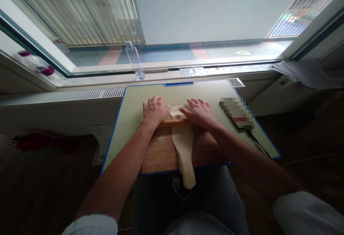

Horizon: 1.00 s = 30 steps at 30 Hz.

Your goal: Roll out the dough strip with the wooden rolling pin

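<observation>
A wooden rolling pin (175, 122) lies crosswise on a long strip of pale dough (183, 138). My left hand (155, 111) covers the pin's left end, its fingers reaching forward over it and curving down. On the right end sits my right hand (200, 111) in the same way, its thumb by the far part of the dough. Both palms hide the pin's ends. Under the dough is a floured brown wooden board (158, 152). The near end of the strip hangs over the table's front edge, above my lap.
The small light-green table (126, 120) has a blue rim. A blurred-out flat object (238, 115) with a dark strap lies on its right. Behind, a clear bottle (135, 61) stands on the window sill, with another bottle (40, 66) at left and papers (306, 73) at right.
</observation>
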Motion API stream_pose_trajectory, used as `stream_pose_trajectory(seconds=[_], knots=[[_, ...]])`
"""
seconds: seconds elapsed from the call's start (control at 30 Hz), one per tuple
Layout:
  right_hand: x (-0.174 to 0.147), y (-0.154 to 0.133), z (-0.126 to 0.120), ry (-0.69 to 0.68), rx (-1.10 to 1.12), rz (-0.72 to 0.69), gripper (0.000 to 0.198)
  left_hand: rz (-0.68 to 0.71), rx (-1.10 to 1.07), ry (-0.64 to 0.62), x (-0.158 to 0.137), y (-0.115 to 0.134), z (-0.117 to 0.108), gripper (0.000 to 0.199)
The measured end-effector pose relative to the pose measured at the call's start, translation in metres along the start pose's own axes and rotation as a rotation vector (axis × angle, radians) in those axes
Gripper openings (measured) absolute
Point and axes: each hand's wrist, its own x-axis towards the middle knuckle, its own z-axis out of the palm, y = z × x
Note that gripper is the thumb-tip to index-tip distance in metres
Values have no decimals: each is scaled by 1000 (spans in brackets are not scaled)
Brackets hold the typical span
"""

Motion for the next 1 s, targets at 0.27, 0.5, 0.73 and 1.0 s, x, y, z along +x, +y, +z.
stream_pose_trajectory(seconds=[0.27, 0.5, 0.73, 1.0], knots=[[-17, -2, 3, -2, -21, 14, 79, 34, -4, -41, -15, -1, -1, 52], [-53, -5, 16, 127, -109, -10, 72, 56, 10, -86, -40, 1, -3, 58], [-84, -9, 20, 182, -132, -36, 72, 81, 35, -83, -68, 3, -7, 60], [-110, -10, 18, 207, -111, -71, 72, 87, 62, 22, -99, 4, -3, 58]])
